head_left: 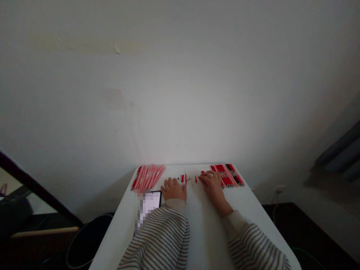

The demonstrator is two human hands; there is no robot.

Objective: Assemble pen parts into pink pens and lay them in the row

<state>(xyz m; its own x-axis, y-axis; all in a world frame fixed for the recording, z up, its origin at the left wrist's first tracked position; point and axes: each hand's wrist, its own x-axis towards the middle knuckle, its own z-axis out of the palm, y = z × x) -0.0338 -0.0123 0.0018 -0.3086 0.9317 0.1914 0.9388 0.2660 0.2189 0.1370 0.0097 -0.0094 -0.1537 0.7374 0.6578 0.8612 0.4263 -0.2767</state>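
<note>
My left hand [173, 189] lies on the white table [201, 232], palm down with its fingers apart, holding nothing. Just beyond its fingertips are a small red tube [182, 178] and a thin upright-lying pen refill [185, 177]. Beside the refill rests a tiny grey piece [188, 180], perhaps a spring. My right hand [211, 183] has thumb and fingers pinched together over the table; whatever is between them is too small to make out. A red cone-shaped pen tip [196, 179] lies just left of those fingers, and another red piece [203, 172] shows behind them.
A fanned pile of pink pens [149, 177] lies at the table's back left. Pink pens with red and black parts [229, 175] are lined up at the back right. A phone [150, 210] rests by my left forearm. The wall [180, 93] borders the back edge.
</note>
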